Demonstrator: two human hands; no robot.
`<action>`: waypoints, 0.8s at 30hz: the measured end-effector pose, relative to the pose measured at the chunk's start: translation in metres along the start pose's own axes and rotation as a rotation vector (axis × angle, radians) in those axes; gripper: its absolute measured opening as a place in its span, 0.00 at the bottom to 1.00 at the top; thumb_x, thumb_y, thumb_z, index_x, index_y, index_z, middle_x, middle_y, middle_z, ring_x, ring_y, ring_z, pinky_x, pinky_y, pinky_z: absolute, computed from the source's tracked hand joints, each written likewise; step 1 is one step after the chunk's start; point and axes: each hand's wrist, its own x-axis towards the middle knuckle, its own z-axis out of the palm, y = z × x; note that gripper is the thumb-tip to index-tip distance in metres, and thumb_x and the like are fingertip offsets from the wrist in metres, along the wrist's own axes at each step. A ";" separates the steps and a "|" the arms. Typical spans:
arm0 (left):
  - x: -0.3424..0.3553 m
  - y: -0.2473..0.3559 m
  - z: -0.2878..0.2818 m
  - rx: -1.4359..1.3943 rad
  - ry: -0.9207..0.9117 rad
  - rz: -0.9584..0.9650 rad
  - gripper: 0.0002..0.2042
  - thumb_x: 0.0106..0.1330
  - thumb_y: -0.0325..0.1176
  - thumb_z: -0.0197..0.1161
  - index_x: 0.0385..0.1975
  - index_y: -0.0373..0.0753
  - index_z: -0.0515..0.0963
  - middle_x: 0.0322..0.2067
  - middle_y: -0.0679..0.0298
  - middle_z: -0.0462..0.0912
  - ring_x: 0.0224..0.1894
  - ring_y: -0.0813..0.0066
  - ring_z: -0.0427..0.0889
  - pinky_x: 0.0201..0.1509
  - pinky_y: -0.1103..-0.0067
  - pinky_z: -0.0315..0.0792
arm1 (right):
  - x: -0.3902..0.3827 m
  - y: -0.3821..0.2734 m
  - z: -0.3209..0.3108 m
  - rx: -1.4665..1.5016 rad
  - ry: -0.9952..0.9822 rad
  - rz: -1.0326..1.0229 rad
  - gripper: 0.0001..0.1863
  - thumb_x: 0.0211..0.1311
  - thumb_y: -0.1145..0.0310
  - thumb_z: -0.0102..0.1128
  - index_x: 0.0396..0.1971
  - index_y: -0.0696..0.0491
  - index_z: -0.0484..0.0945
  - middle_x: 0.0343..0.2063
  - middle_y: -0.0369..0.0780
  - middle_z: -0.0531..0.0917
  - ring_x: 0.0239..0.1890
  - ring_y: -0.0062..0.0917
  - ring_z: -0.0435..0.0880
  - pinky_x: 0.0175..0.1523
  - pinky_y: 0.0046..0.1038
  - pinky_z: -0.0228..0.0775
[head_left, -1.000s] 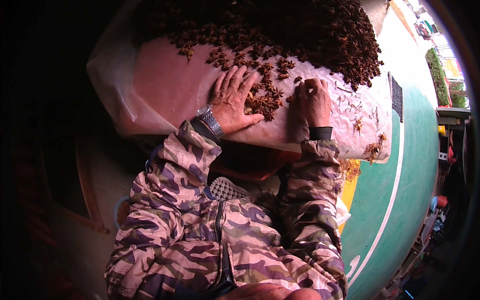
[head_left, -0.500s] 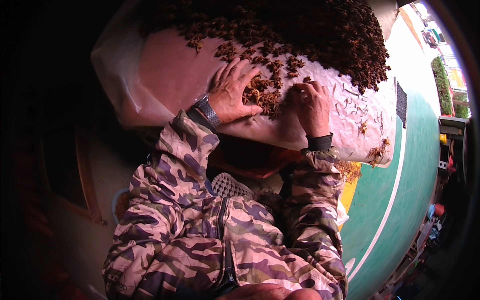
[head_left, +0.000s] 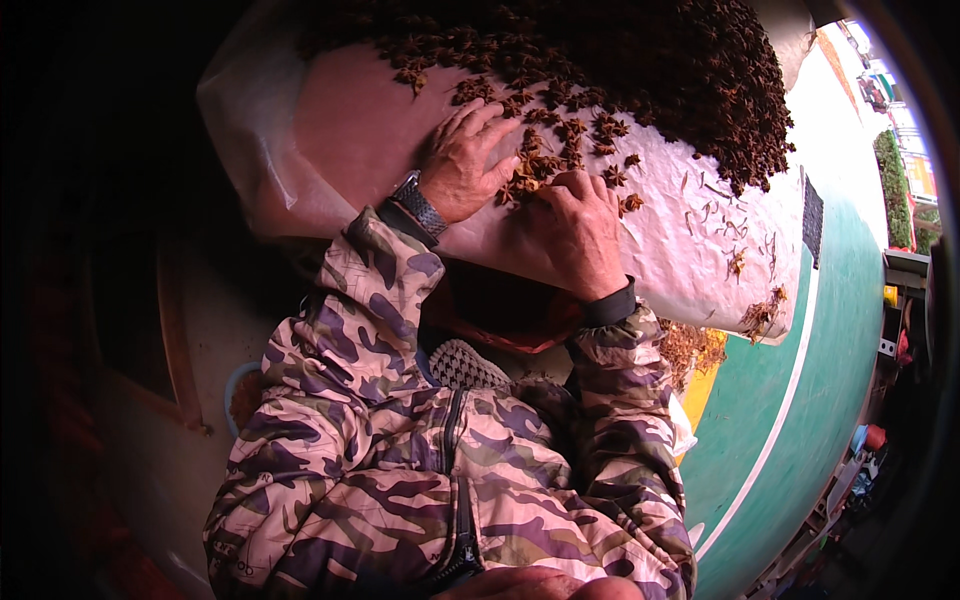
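Resting the left hand (head_left: 462,172) on the pale plastic-covered desk (head_left: 350,140), just left of a small cluster of star anise (head_left: 534,166). Parting thumb from fingers, so holding the left grip wide. Curling the right hand (head_left: 585,230) over the right side of the cluster, pointing bent fingers down and inward. Hiding the fingertips from view, so being unable to tell the right grip as narrow or holding a piece. Facing a large dark heap of star anise (head_left: 670,80) on the far part of the desk, trailing off in loose pieces (head_left: 607,130) toward the cluster. Seeing thin stalks (head_left: 733,225) lying scattered right of the hands. Wearing a metal watch (head_left: 420,205) on the left wrist.
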 end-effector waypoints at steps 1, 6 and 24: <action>0.000 0.000 0.001 0.009 0.001 -0.003 0.25 0.67 0.37 0.67 0.64 0.40 0.76 0.65 0.52 0.74 0.68 0.48 0.70 0.74 0.60 0.64 | 0.000 0.003 0.001 0.003 0.004 0.007 0.14 0.55 0.69 0.70 0.44 0.51 0.83 0.46 0.39 0.81 0.50 0.40 0.78 0.55 0.40 0.69; -0.002 0.002 0.005 -0.021 -0.014 0.002 0.25 0.67 0.37 0.67 0.64 0.41 0.76 0.65 0.53 0.74 0.70 0.49 0.69 0.75 0.59 0.64 | -0.001 0.007 0.000 -0.015 0.060 -0.015 0.09 0.60 0.73 0.65 0.40 0.53 0.81 0.44 0.41 0.81 0.49 0.41 0.78 0.54 0.40 0.70; -0.001 0.021 0.011 -0.057 -0.059 0.080 0.24 0.63 0.36 0.70 0.60 0.41 0.79 0.65 0.53 0.74 0.72 0.46 0.66 0.76 0.56 0.62 | -0.011 0.052 -0.003 1.325 0.354 0.487 0.09 0.76 0.73 0.61 0.49 0.59 0.79 0.32 0.35 0.82 0.30 0.16 0.80 0.36 0.19 0.74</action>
